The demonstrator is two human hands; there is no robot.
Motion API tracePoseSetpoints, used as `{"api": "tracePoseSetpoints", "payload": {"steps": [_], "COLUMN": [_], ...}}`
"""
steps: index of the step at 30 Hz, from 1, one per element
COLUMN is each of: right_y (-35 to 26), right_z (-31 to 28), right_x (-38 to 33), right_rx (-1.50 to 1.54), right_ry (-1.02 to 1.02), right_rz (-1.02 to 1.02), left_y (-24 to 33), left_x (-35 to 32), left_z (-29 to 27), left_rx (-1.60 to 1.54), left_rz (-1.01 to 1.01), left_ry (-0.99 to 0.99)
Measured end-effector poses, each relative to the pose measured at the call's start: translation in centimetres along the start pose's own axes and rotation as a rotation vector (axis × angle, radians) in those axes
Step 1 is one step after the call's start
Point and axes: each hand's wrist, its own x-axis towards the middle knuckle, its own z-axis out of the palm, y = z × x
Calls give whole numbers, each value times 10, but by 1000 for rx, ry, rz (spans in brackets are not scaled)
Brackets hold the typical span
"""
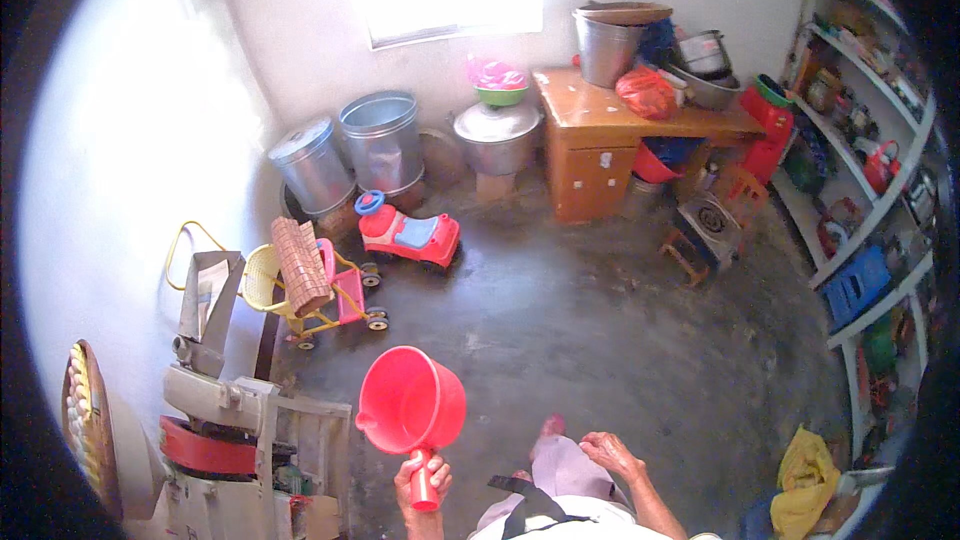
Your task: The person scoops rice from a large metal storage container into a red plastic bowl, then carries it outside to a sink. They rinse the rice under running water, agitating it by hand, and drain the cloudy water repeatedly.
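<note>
A red plastic water dipper is held up at the lower middle, its round bowl tipped so that I see its inside, which looks bare. My left hand is wrapped round the dipper's short handle. Over at the lower right, my right hand hangs beside my leg in light trousers, its fingers loosely spread and bent, with nothing seen in them. Close to the left hand stands a grey machine with a red band and a metal chute on top.
A yellow and pink stroller and a red ride-on toy car stand at the left. Metal bins and a large pot line the far wall by a wooden desk. A small stove and loaded shelves are right.
</note>
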Motion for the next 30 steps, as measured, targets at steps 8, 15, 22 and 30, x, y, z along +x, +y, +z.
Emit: {"api": "tracePoseSetpoints", "payload": {"steps": [8, 15, 22, 30], "right_y": [-85, -220, -298, -362], "right_z": [-38, -31, -13, -40], "right_x": [172, 311, 386, 509], "right_rx": [-1, 484, 982, 1473], "right_ry": [-142, -625, -849, -255], "right_rz": [61, 12, 336, 361], "left_y": [51, 82, 129, 214], "left_x": [102, 200, 335, 481], "left_z": [28, 77, 120, 149], "left_rx": [-21, 134, 458, 1210], "left_rz": [78, 70, 34, -137], "left_ry": [104, 285, 444, 180]}}
